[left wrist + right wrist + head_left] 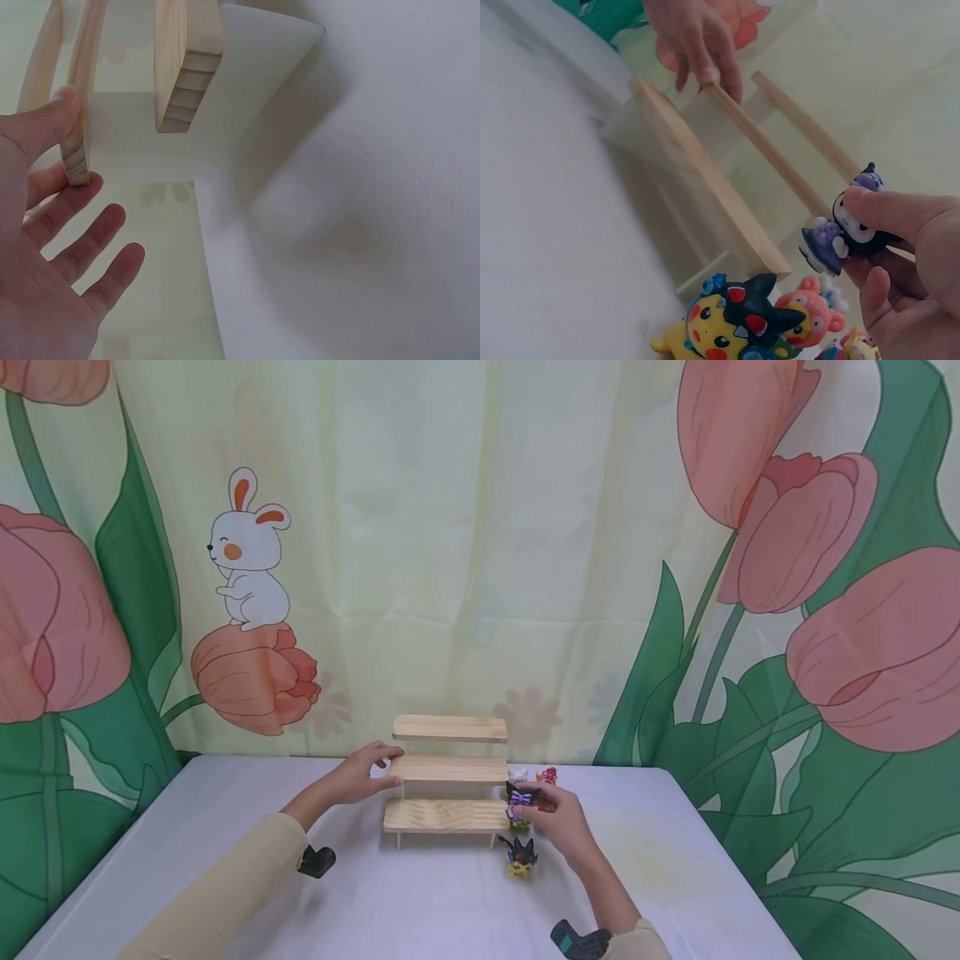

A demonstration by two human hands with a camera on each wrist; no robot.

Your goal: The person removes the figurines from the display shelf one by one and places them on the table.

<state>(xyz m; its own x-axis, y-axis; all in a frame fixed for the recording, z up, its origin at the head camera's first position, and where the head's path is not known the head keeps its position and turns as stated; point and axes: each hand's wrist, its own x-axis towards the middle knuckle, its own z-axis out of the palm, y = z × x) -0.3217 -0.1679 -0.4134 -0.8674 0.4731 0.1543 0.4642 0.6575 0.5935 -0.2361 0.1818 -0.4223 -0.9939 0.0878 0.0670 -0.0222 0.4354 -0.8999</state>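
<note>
A three-tier wooden display stand (448,768) stands on the table, its boards rising in steps toward the back. My left hand (362,777) grips the left end of the middle board (81,112), thumb on one face and a finger on the other, the remaining fingers spread. Beside the stand's right end, my right hand (562,822) pinches a black and purple figurine (847,229) with a white face between thumb and fingers. Below that figurine in the right wrist view are a yellow figurine in a black hood (724,322) and a pink figurine (814,311).
More small figurines stand behind my right hand, among them a red one (550,773) and a white one (517,774). A white cloth covers the table (420,910). Behind it hangs a curtain (465,568) printed with tulips and a rabbit.
</note>
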